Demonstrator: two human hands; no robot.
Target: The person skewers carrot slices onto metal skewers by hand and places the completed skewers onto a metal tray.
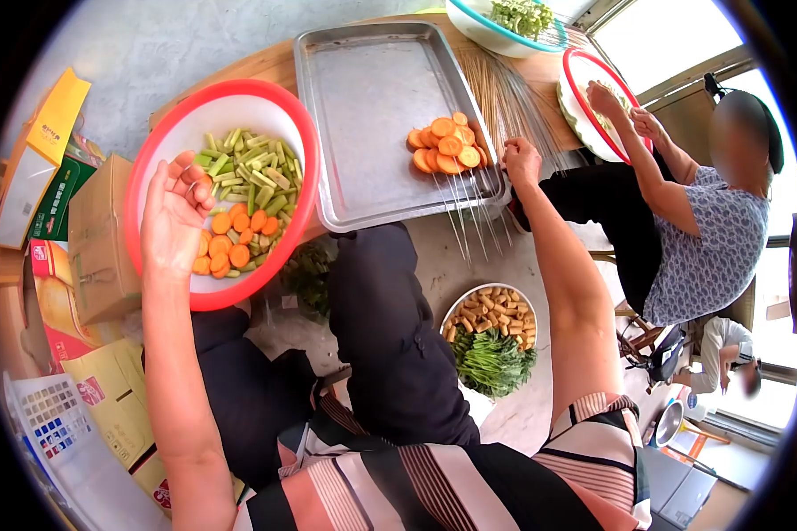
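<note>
My left hand (175,217) is palm up over a red-rimmed bowl (158,124), its fingers curled around what looks like a carrot slice. Cut green stem pieces (261,168) and carrot slices (230,246) lie in that bowl. At the right edge of a metal tray (363,97), my right hand (522,162) has its fingers pinched together; what they hold is too small to make out. Threaded carrot slices (447,143) rest on the tray, their thin skewers (469,208) sticking out over its near edge. A bundle of bare skewers (496,84) lies beside the tray.
A bowl of rolled pieces and leafy greens (491,363) stands on the floor. Another person (708,212) works at a red-rimmed basin (576,111). Behind is a teal-rimmed bowl (496,40). Cardboard boxes (104,239) stand at left; a further person (722,354) is at right.
</note>
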